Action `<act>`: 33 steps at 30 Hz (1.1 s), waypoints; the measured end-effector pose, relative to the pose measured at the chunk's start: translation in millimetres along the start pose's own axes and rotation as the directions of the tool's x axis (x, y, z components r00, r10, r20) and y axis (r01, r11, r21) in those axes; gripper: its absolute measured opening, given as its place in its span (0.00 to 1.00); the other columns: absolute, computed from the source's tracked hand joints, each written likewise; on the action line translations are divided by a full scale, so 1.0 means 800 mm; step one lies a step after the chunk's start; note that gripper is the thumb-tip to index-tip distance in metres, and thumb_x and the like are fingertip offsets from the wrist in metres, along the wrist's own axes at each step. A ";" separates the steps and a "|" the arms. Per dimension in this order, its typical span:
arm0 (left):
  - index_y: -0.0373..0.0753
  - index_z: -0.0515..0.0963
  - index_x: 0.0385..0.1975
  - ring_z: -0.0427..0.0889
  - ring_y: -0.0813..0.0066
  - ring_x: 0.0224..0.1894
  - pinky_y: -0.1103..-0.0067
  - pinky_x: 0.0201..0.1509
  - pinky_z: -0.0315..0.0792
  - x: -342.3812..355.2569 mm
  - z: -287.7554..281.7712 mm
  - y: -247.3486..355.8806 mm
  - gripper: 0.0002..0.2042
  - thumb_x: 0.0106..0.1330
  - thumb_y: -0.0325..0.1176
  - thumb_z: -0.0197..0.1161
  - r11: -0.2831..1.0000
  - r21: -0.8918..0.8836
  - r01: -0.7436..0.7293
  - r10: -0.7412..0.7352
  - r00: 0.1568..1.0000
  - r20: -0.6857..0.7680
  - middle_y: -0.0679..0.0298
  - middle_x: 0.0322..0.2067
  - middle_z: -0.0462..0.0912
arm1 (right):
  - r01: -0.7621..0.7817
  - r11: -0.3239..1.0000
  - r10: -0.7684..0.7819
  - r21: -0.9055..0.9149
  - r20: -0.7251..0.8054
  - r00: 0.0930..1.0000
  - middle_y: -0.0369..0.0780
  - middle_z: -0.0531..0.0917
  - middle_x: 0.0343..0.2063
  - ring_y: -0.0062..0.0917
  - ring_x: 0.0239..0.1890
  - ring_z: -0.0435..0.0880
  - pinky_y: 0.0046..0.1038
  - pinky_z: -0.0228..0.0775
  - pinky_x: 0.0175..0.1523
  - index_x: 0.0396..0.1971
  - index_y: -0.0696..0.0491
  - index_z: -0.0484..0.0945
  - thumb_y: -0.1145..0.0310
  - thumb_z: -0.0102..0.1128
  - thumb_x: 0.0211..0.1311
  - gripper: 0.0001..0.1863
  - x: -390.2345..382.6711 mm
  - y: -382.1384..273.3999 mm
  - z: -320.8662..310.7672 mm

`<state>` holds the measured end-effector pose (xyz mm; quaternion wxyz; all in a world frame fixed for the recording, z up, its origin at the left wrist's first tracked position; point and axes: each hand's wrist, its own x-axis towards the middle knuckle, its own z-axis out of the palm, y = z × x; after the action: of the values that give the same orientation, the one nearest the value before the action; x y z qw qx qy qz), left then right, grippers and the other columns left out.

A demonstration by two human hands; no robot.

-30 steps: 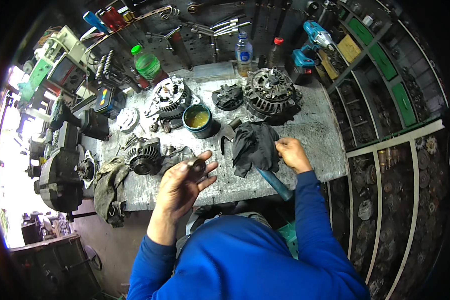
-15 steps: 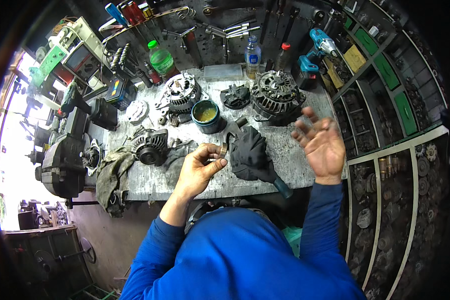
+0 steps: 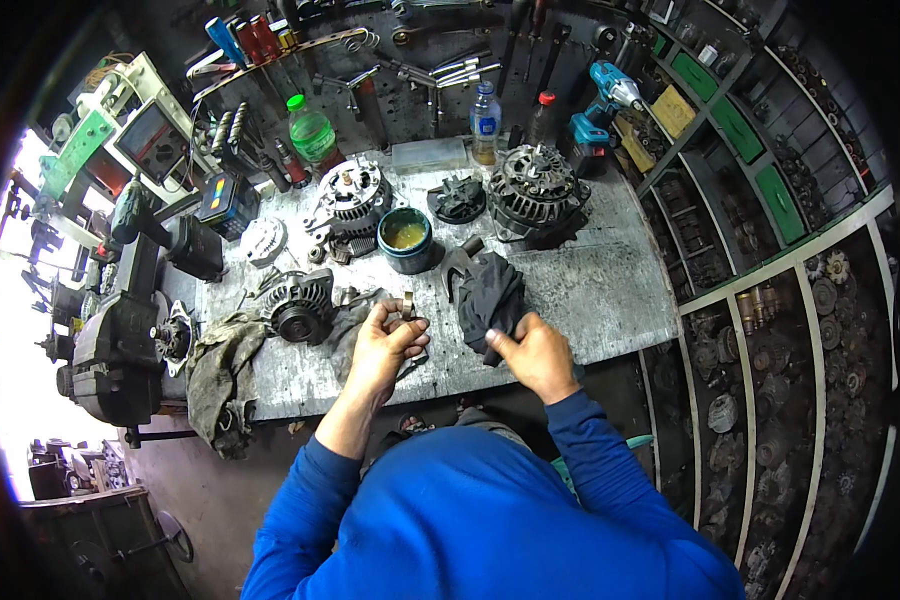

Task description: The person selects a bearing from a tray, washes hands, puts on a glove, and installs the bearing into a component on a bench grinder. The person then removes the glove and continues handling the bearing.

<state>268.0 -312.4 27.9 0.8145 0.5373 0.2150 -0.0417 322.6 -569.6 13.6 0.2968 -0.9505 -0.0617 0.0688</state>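
Observation:
Between the thumb and fingers of my left hand (image 3: 382, 350) is a small brass-coloured metal ring (image 3: 408, 304), held above the front of the bench. My right hand (image 3: 538, 358) is closed round the handle of a hammer (image 3: 458, 264), whose grey metal head pokes out at the far end. A black cloth (image 3: 493, 300) lies bunched over the middle of the hammer and hides most of it. Just beyond my hands stands an open dark jar (image 3: 407, 262) with yellowish grease in it. A pulley-fronted alternator (image 3: 300, 308) sits left of my left hand.
Two larger alternators, one silver (image 3: 354, 198) and one dark (image 3: 537, 195), stand farther back on the metal bench (image 3: 610, 290). Bottles, including a green one (image 3: 312, 132), line the back. A grey rag (image 3: 225, 370) hangs off the left front edge. Parts shelves (image 3: 760, 275) rise on the right.
My right hand has come down and left from open in the air and closed on the hammer's handle. The left hand, still pinching the ring, has shifted slightly left.

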 end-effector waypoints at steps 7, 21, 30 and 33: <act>0.35 0.64 0.60 0.85 0.74 0.37 0.80 0.40 0.78 0.012 0.009 -0.002 0.26 0.67 0.31 0.69 0.996 -0.085 -0.034 0.041 0.995 0.089 0.54 0.44 0.85 | 0.047 0.957 -0.083 0.287 0.113 0.990 0.51 0.86 0.27 0.40 0.32 0.87 0.37 0.77 0.42 0.33 0.61 0.85 0.57 0.72 0.60 0.18 0.001 0.008 -0.024; 0.37 0.60 0.59 0.84 0.69 0.43 0.73 0.50 0.80 0.009 0.042 -0.006 0.24 0.68 0.23 0.65 0.990 -0.034 -0.139 0.144 0.968 0.207 0.47 0.49 0.84 | -0.259 0.966 0.259 -0.002 0.001 0.966 0.53 0.85 0.34 0.39 0.36 0.87 0.38 0.78 0.42 0.41 0.66 0.76 0.52 0.78 0.55 0.31 -0.028 0.023 0.038; 0.38 0.60 0.58 0.84 0.70 0.41 0.75 0.48 0.79 0.019 0.038 0.000 0.23 0.69 0.22 0.64 0.993 -0.070 -0.100 0.112 0.974 0.196 0.48 0.50 0.84 | -0.107 0.445 -0.061 0.889 0.149 0.987 0.40 0.88 0.38 0.22 0.40 0.84 0.25 0.75 0.51 0.41 0.62 0.82 0.72 0.63 0.63 0.10 -0.003 0.028 -0.050; 0.37 0.63 0.57 0.83 0.72 0.42 0.75 0.49 0.78 0.021 0.044 -0.002 0.22 0.68 0.22 0.64 0.993 -0.024 -0.118 0.120 0.966 0.228 0.51 0.51 0.82 | -0.164 0.131 0.016 0.978 0.163 0.986 0.47 0.87 0.43 0.31 0.44 0.87 0.31 0.78 0.57 0.46 0.66 0.78 0.78 0.53 0.59 0.16 0.025 0.013 -0.062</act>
<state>293.6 -341.7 31.8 0.8375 0.5368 0.0873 -0.0531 351.5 -602.2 45.8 0.8389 -0.5176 0.0393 0.1635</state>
